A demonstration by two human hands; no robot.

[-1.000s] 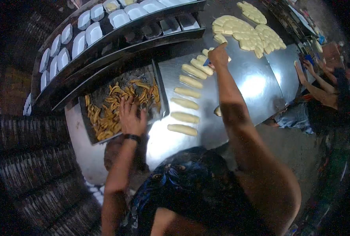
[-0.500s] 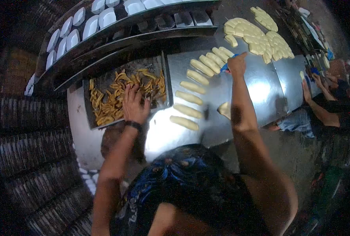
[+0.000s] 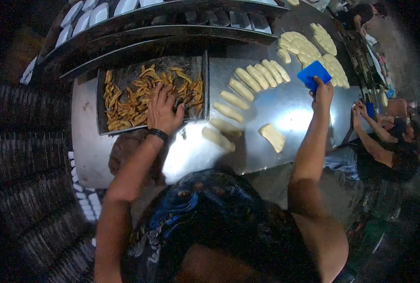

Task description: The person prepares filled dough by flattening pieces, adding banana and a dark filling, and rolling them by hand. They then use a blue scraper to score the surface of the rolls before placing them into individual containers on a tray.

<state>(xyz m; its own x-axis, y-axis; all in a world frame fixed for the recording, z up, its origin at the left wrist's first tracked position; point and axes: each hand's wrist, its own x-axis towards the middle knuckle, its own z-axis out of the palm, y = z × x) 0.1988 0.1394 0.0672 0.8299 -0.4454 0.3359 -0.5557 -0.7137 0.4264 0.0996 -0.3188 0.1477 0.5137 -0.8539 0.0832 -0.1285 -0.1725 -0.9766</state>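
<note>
My left hand (image 3: 164, 109) reaches over a dark metal tray (image 3: 206, 80) of yellow-brown strips that look like banana slices (image 3: 121, 97). Its fingers are extended and touch the strips near the tray's front side; the fingertips are partly lost among them. In my right hand (image 3: 322, 90) is a blue dough scraper (image 3: 314, 74), raised above the metal table with its flat blade toward the dough. A curved row of flattened dough pieces (image 3: 242, 87) lies between the tray and that hand. One loose dough piece (image 3: 272, 137) rests nearer my body.
Larger sheets of scored dough (image 3: 298, 45) lie on the metal table (image 3: 295, 115) at the far right. Shelves with white containers (image 3: 99, 14) stand behind the tray. A co-worker's arms (image 3: 373, 141) are at the table's right end, beside another blue scraper (image 3: 370, 110).
My right hand has moved right and lifted from the dough row, bringing the blue scraper into full sight. My left hand stays on the strips. The view has shifted slightly.
</note>
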